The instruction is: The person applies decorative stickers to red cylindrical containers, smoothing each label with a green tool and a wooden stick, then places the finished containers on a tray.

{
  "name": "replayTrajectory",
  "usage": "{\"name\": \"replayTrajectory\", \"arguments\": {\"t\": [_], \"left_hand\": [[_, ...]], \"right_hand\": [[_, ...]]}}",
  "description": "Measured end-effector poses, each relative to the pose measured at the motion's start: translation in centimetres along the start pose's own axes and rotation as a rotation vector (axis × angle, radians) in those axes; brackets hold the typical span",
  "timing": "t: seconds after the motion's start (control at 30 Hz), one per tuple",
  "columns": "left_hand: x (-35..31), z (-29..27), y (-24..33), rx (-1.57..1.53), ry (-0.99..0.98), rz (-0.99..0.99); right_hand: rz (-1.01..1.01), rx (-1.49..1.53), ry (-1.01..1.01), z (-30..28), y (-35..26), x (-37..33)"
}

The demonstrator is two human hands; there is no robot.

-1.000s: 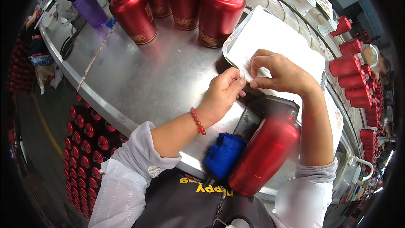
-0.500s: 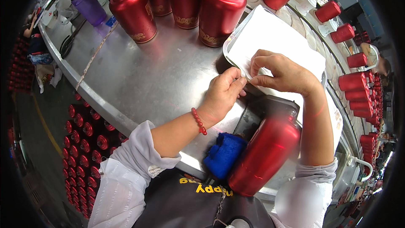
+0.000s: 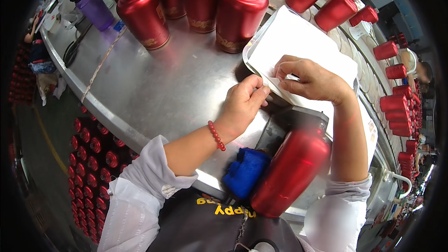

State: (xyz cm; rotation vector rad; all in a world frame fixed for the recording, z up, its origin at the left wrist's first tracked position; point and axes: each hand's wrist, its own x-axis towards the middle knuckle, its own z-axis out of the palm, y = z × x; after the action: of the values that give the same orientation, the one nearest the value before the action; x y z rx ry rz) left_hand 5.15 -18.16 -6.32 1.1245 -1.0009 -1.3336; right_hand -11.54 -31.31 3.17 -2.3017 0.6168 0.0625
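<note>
Head view: left hand (image 3: 245, 100) and right hand (image 3: 310, 79) both pinch one white sheet (image 3: 298, 42), its tray (image 3: 247, 56) largely hidden beneath; four red bottles (image 3: 238, 14) beyond.

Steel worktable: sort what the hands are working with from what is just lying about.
In hand: left hand, right hand, thin white sheets in the steel tray, red bottle lying on its side.

Lying about: blue cloth, purple plastic bottle, upright red bottles.

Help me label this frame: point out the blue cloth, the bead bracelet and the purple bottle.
blue cloth (image 3: 245, 171), head view, middle of the folded bundle.
bead bracelet (image 3: 216, 135), head view, beads across the left wrist.
purple bottle (image 3: 94, 7), head view, its body.
</note>
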Motion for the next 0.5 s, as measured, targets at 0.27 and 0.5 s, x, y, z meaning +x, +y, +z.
{"name": "replayTrajectory", "arguments": {"t": [0.27,0.5], "left_hand": [[0.13,-0.23,0.07,0.006,0.004,0.017],[-0.01,-0.12,0.07,-0.056,-0.001,0.029]], "right_hand": [[0.012,0.142,0.054,-0.07,0.91,-0.30],[0.070,0.163,0.075,-0.18,0.26,-0.66]]}}
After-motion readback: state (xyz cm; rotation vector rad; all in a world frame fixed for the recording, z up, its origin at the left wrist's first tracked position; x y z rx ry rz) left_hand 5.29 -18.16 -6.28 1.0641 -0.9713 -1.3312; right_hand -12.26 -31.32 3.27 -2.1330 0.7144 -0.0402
